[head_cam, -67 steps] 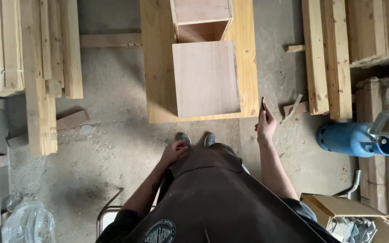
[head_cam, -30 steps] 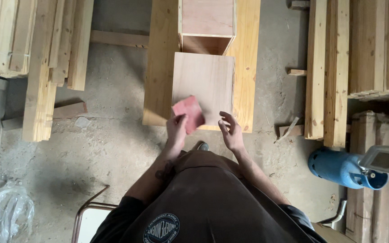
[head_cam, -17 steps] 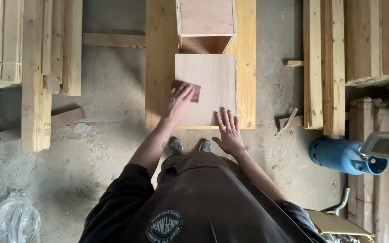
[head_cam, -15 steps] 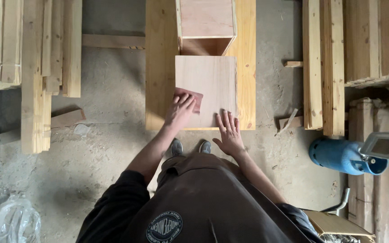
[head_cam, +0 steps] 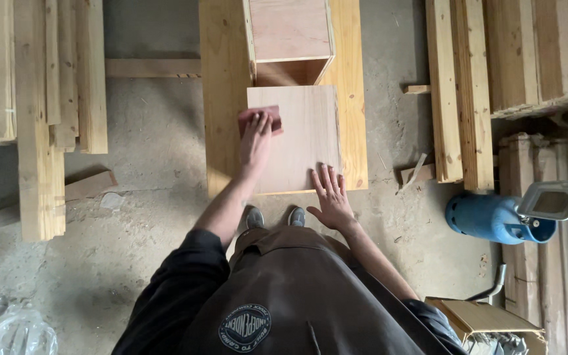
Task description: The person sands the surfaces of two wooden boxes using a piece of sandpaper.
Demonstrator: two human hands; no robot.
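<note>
A square plywood panel (head_cam: 304, 135) lies on a long wooden board (head_cam: 221, 98) laid over the floor. My left hand (head_cam: 256, 138) presses a reddish sheet of sandpaper (head_cam: 261, 115) flat against the panel's far left corner, fingers stretched over it. My right hand (head_cam: 330, 197) rests palm down with fingers spread on the panel's near right edge, holding nothing. An open plywood box (head_cam: 289, 36) stands on the board just beyond the panel.
Stacks of timber (head_cam: 41, 98) lie on the left, more planks (head_cam: 458, 85) and pallets (head_cam: 540, 52) on the right. A blue gas cylinder (head_cam: 488, 218) lies at the right. A cardboard box (head_cam: 481, 319) and a plastic bag (head_cam: 14, 332) sit near my feet.
My left hand picked up the sandpaper, set it on the panel and slid it toward the far left corner. My right hand came down flat on the panel's near edge.
</note>
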